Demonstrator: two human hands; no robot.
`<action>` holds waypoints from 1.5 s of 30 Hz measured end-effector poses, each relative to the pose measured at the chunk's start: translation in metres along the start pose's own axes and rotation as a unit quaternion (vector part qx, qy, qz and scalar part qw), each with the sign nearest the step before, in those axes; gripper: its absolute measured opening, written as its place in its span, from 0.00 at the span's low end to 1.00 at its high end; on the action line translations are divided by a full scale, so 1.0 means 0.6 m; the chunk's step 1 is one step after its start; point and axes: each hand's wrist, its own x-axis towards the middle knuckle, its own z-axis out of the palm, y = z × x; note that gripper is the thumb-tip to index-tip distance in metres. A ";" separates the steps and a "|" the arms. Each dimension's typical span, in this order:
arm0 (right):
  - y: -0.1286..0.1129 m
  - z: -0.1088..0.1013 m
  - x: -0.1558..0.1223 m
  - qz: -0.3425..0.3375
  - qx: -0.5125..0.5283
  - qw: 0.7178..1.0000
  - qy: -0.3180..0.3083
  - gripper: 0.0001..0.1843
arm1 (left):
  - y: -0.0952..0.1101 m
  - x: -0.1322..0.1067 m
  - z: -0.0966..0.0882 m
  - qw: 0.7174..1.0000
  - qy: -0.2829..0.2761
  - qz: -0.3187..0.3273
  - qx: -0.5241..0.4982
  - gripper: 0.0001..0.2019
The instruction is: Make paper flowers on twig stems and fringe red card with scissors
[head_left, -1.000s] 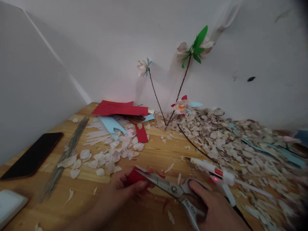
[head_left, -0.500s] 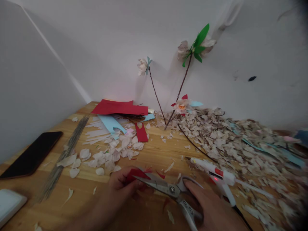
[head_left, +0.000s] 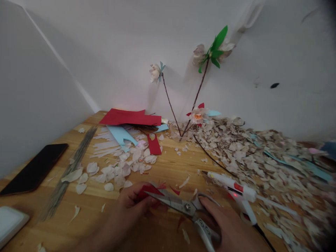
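Our left hand (head_left: 132, 203) pinches red paper (head_left: 149, 191) firmly; our right hand (head_left: 231, 229) grips the steel scissors (head_left: 181, 206) by the handles. Blades at the paper: next, close them to cut.

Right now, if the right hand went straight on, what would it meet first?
The scissors in the right hand would likely meet the red paper held in the left hand first, though depth is hard to judge here.

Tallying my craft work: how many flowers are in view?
4: one flower atop the left stem, two flanking the green leaves, one low beside the petal pile. Others may be hidden.
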 end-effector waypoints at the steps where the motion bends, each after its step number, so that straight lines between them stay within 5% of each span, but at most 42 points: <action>1: 0.001 0.001 0.000 0.006 -0.004 1.000 -0.003 0.25 | 0.000 0.000 0.000 1.000 0.001 0.000 0.002 0.05; 26: 0.013 0.004 0.003 -0.021 -0.030 0.999 0.021 0.06 | -0.025 0.002 -0.010 0.998 -0.032 -0.046 -0.022 0.12; 31: 0.020 0.007 0.004 -0.015 -0.041 0.999 0.024 0.08 | -0.017 0.002 -0.009 0.997 -0.067 -0.035 -0.024 0.10; 38: 0.019 0.002 0.000 -0.042 0.001 0.999 0.025 0.21 | -0.004 0.001 -0.002 0.999 -0.028 -0.017 -0.039 0.08; 45: 0.011 -0.002 0.001 -0.041 0.002 0.999 0.036 0.16 | -0.004 0.001 -0.001 1.000 -0.018 -0.024 -0.004 0.07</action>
